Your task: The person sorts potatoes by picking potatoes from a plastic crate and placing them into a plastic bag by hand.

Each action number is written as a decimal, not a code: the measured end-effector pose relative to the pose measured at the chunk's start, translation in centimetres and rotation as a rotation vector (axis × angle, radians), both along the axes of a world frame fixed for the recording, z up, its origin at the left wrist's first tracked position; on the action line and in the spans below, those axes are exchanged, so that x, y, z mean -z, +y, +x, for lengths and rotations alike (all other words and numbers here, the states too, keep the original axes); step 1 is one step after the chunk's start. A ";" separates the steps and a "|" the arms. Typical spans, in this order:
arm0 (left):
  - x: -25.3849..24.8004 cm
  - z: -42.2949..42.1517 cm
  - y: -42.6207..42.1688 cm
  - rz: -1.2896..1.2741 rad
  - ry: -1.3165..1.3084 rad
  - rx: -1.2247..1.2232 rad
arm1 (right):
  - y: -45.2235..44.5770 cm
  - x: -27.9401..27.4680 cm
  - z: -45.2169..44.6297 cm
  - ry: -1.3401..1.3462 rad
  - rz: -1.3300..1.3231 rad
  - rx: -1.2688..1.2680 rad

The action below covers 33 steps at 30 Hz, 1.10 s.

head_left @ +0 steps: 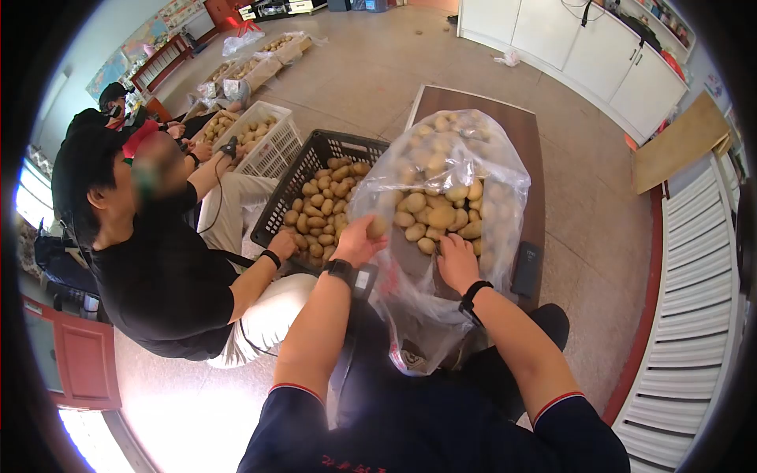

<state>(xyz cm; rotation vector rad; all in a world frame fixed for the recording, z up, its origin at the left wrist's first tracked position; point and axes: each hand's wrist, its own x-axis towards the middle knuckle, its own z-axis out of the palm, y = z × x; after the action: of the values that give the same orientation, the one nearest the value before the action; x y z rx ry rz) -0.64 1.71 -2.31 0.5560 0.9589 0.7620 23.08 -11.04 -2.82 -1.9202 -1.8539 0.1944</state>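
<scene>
A clear plastic bag [505, 169] full of potatoes [441, 217] lies open toward me on a dark brown table. My left hand [359, 243] is closed round a single potato [378, 228] at the bag's left edge. At the front of the pile, my right hand [460, 264] has its fingers curled down against the potatoes. A small dark spot shows by its fingertips; what they hold, if anything, is hidden. The loose lower part of the bag hangs toward my lap, below both hands.
Left of the bag stands a black crate [272, 193] of potatoes, with a co-worker's hand [282, 245] at its near side. A white crate [293, 134] of potatoes is beyond it. A black device [526, 268] lies on the table's right edge [538, 197].
</scene>
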 end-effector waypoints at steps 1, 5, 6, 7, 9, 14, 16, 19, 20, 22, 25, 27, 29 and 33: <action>0.5 -0.4 0.3 0.017 0.004 -0.055 | -0.4 0.6 0.7 0.005 0.009 -0.006; 1.5 -1.1 1.0 -0.022 -0.101 -0.363 | -0.6 1.0 1.5 -0.098 -0.133 -0.056; 1.0 -1.2 1.0 0.005 -0.108 -0.398 | -0.9 1.0 1.5 -0.133 -0.159 -0.050; 1.1 -1.3 0.7 0.027 -0.114 -0.430 | -1.1 1.1 1.3 -0.128 -0.145 -0.063; 2.3 -2.1 0.6 0.469 0.312 -0.311 | -0.8 1.2 1.1 -0.162 -0.209 -0.003; 2.4 -2.4 1.7 0.018 -0.033 -0.648 | -1.9 0.7 0.3 -0.109 -0.281 0.007; 7.8 -4.0 3.0 0.606 0.492 -0.499 | -2.1 0.6 0.3 -0.095 -0.274 -0.003; 7.1 -4.8 1.8 1.054 1.269 -0.077 | -3.0 1.1 0.3 -0.055 -0.279 -0.001; 3.5 -3.9 0.5 0.949 1.490 0.144 | -3.0 1.7 0.6 -0.043 -0.277 -0.023; 1.3 -4.2 1.0 0.765 1.730 0.315 | -3.5 0.6 0.5 0.065 -0.313 -0.032; 2.9 -3.0 1.2 0.562 1.346 0.024 | -3.2 4.9 1.8 0.148 -0.212 0.022; 2.4 -1.1 1.2 0.009 0.155 -0.726 | -0.6 16.0 6.5 0.600 -0.251 0.075; -2.0 -0.2 -0.4 -0.031 0.241 -0.657 | -1.7 8.6 4.2 0.806 -0.380 0.220; -2.6 0.7 -1.5 0.060 0.159 -0.508 | -2.0 2.9 2.3 1.320 -0.494 0.395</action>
<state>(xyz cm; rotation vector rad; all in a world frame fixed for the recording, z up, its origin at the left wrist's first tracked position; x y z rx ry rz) 0.08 0.22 0.31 0.4311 1.2484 1.2160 25.40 -13.09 -5.76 -1.6203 -0.5497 1.4542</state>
